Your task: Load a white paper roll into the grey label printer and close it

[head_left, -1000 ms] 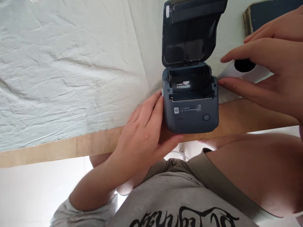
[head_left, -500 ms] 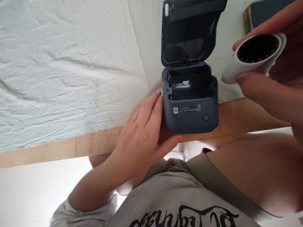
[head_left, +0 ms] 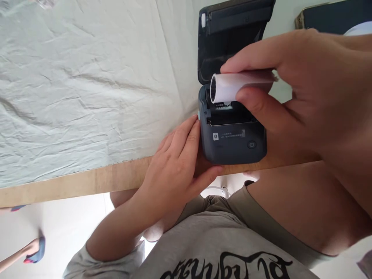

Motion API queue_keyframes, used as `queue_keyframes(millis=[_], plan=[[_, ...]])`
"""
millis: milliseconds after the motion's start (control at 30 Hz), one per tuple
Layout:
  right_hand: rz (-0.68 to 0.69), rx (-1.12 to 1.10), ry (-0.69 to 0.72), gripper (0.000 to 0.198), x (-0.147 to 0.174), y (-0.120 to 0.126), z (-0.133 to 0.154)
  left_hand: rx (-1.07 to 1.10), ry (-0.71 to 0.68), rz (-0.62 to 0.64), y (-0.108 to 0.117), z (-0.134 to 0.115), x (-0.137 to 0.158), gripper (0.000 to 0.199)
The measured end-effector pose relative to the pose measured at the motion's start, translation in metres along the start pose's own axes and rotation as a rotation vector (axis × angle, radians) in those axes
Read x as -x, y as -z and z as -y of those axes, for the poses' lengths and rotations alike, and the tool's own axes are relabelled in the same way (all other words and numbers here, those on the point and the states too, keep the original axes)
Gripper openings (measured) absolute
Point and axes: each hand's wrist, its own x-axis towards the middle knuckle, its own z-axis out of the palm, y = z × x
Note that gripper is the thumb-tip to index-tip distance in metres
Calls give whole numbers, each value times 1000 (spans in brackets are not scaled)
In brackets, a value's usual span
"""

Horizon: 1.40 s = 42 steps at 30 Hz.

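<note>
A dark blue label printer (head_left: 232, 145) stands at the table's near edge, its lid (head_left: 229, 42) swung up and its paper bay exposed. Over that bay, a white paper roll (head_left: 232, 86) with a dark core is pinched between the thumb and fingers of my right hand (head_left: 293, 85). The roll lies sideways, its left end showing; whether it touches the bay I cannot tell. My left hand (head_left: 177, 162) rests against the printer's left side, fingers stretched along it and thumb near its front bottom edge.
A pale wrinkled cloth (head_left: 101, 85) covers the table, leaving a bare wooden edge (head_left: 87, 180). At the far right lies a dark flat object (head_left: 325, 17) beside a partly visible white round thing (head_left: 360, 29). Another person's foot in a blue shoe (head_left: 37, 250) shows on the floor.
My right hand has carried the paper roll leftward over the printer's bay and turned it from end-on to sideways. My left hand stays put. A person's foot has come into view at lower left.
</note>
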Motion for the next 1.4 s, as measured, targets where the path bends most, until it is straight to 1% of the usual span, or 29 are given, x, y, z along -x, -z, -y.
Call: queue_keyframes(millis=[67, 100, 167, 267, 333, 400, 467, 500, 633, 700, 800, 900, 933, 1000, 1067, 1133, 1200, 1267, 1300, 1400], plan=[[-52, 47, 116, 53, -2, -3, 0, 7, 2, -5, 0, 0, 0, 84], [-84, 59, 124, 53, -2, -4, -1, 5, 2, -9, -1, 0, 1, 84], [-118, 53, 71, 48, -3, -4, -4, -12, -9, -20, -2, 0, 1, 83], [-116, 25, 2, 46, -4, 0, -8, -29, -27, -31, -3, -1, 1, 81], [-110, 30, -2, 43, -4, 2, -10, -23, -30, -29, -4, -1, 1, 81], [-86, 46, 25, 45, -3, 1, -10, -22, -30, -33, -5, -2, 1, 81], [-75, 63, 73, 47, 0, -1, -11, -23, -25, -48, -6, -2, 1, 82], [-87, 68, 107, 45, 2, -2, -11, -14, -24, -60, -6, -2, 2, 82], [-169, 29, 303, 24, 9, -3, -16, 98, -19, -94, -6, -3, 3, 85], [-152, -5, 367, 19, 13, -3, -19, 134, -7, -93, -6, -4, 3, 83], [-138, -83, 476, 16, 16, -6, -23, 112, -23, -115, -8, -3, 3, 75], [-154, -111, 563, 18, 20, -7, -25, 41, -46, -137, -9, -3, 3, 62], [-130, -103, 562, 19, 21, -6, -26, 23, -51, -130, -9, -2, 3, 58], [-88, -92, 501, 22, 23, -3, -26, 12, -69, -112, -8, -2, 2, 53], [-125, -130, 377, 25, 24, 1, -27, 30, -82, -111, -7, -2, 2, 49], [-214, -189, 241, 29, 25, 3, -29, 47, -78, -124, -7, -2, 2, 43], [-246, -249, 171, 36, 25, 3, -32, 50, -74, -132, -8, -2, 2, 40], [-240, -279, 178, 46, 24, 2, -35, 49, -85, -131, -8, -2, 2, 38], [-228, -289, 197, 48, 23, 1, -36, 49, -89, -131, -8, -3, 2, 37], [-207, -326, 256, 43, 18, -1, -37, 53, -84, -131, -8, -3, 2, 36]])
